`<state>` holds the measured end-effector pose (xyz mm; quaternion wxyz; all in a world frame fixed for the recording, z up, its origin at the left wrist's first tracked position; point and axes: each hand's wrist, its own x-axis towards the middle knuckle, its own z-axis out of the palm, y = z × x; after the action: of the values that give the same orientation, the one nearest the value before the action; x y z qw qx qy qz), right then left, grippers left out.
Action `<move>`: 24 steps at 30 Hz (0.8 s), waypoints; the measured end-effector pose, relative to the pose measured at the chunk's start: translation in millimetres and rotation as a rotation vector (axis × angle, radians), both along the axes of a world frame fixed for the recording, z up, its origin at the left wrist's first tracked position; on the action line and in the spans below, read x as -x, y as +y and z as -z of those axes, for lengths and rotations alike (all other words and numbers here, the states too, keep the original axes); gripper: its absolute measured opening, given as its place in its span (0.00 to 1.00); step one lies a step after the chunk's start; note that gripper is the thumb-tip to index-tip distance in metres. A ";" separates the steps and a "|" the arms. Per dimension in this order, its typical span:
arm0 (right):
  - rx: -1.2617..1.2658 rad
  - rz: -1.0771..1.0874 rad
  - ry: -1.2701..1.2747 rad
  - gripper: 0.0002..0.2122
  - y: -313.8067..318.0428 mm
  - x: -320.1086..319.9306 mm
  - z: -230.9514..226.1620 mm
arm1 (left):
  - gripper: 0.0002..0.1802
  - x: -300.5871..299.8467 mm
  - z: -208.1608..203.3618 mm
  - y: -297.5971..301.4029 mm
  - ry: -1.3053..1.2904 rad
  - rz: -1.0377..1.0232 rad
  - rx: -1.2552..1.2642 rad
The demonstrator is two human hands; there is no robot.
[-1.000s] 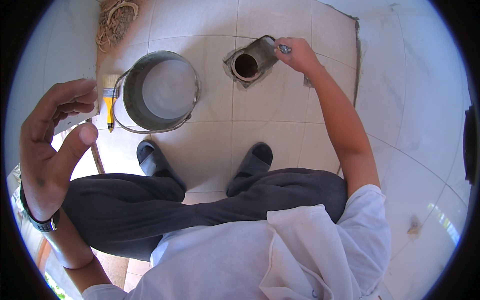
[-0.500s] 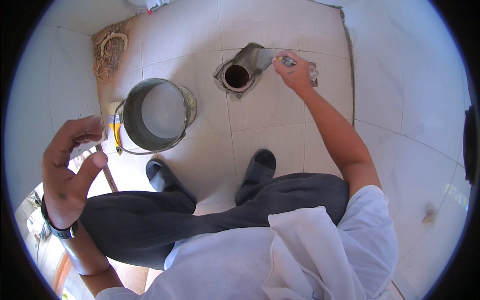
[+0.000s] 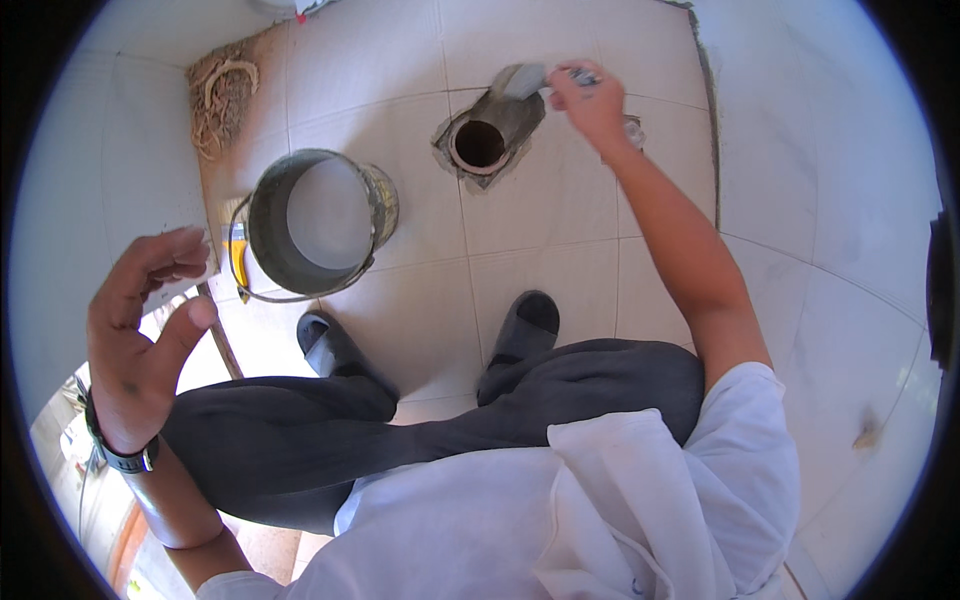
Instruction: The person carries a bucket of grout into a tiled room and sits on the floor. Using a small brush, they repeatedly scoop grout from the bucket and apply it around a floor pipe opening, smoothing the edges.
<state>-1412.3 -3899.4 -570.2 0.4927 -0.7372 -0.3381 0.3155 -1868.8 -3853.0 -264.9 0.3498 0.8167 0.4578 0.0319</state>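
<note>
From where I stand, the right hand [image 3: 592,98] has its grip closed around a flat-bladed tool [image 3: 525,82]. The blade is at the far edge of the grey recess [image 3: 515,112], beyond the round pipe mouth [image 3: 480,147] in the tiled floor [image 3: 540,215]. The left hand [image 3: 148,335] is raised, grip empty, thumb apart from curled fingers. A bucket [image 3: 384,205] stands left of the pipe mouth, a yellow-handled brush [image 3: 239,264] beside it.
</note>
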 end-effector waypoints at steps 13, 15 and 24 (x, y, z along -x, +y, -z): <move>0.161 -0.533 -0.496 0.14 17.6 8.6 8.4 | 0.30 8.9 1.7 -3.6 0.015 0.002 -0.074; 0.212 -0.499 -0.479 0.15 19.0 11.2 16.9 | 0.30 13.0 2.3 -3.2 0.008 -0.004 -0.081; 0.390 -0.702 -0.863 0.16 46.5 10.6 -11.8 | 0.32 25.0 6.8 10.7 0.035 0.045 -0.067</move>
<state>-1422.9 -3852.9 -558.4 0.0320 -0.7197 -0.6677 0.1875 -1893.7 -3842.3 -271.6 0.3149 0.8386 0.4438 0.0250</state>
